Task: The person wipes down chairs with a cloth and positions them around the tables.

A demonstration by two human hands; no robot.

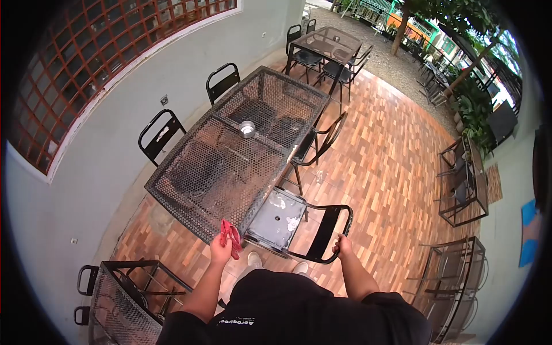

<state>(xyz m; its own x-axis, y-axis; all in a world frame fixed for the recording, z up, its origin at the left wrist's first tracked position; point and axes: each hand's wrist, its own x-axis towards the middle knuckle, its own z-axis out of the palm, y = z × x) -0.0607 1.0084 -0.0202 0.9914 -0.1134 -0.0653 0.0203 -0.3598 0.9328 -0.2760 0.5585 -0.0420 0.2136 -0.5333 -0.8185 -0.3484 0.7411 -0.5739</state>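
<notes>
A red cloth [230,237] is bunched in my left hand [220,249], close to the near corner of a black metal mesh table [224,155]. My right hand [344,246] is closed around the backrest frame of a black metal chair [280,217]. That chair stands at the table's near right side, its grey seat worn with pale patches. On the mesh top sits a small round silver ashtray-like dish [247,129]. My fingers partly hide the cloth on the left and the chair's tube on the right.
More black chairs [160,135] stand between the table and the grey wall [129,92]. A second mesh table [328,43] with chairs is farther back, and another [123,299] is at lower left. Further tables [468,184] line the right wall. Brown tile [385,161] covers the floor.
</notes>
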